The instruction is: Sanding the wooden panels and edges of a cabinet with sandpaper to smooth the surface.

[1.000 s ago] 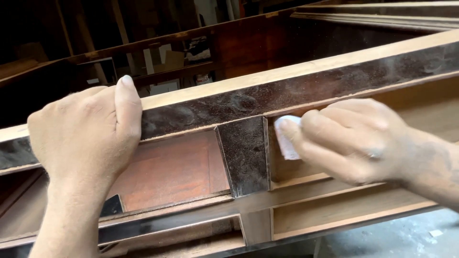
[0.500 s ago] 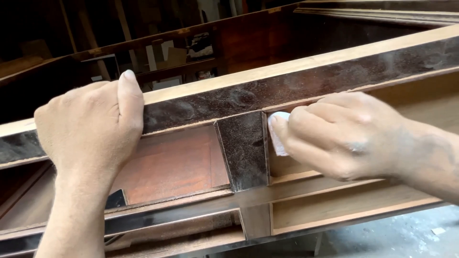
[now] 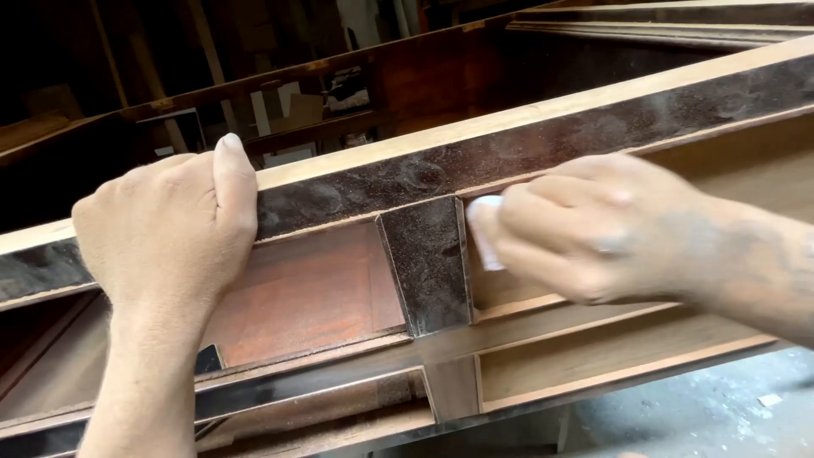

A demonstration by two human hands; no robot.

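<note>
Since half a second ago my right hand [image 3: 593, 229] has slid a little left along the wooden cabinet frame [image 3: 526, 119], carrying the small white pad [image 3: 485, 231] closer to the dark upright divider [image 3: 428, 263]; the hand is motion-blurred now. Its fingers are closed together around the pad, which sticks out at the left of the fingertips and presses against the pale inner wood just right of the divider, below the dark top rail [image 3: 509, 153]. I cannot tell whether the pad is paper or cloth.

My left hand [image 3: 174, 225] has hardly shifted. It is clamped on the top rail at the left, thumb laid up over the rail's pale upper edge and fingers wrapped over the far side, out of my sight. Below it lies a reddish-brown panel [image 3: 305, 293] set into the left opening. Dust dulls the rail's dark surface near the right hand. More dark timber pieces [image 3: 254, 85] lie beyond, and grey floor [image 3: 712, 416] shows at the near right.
</note>
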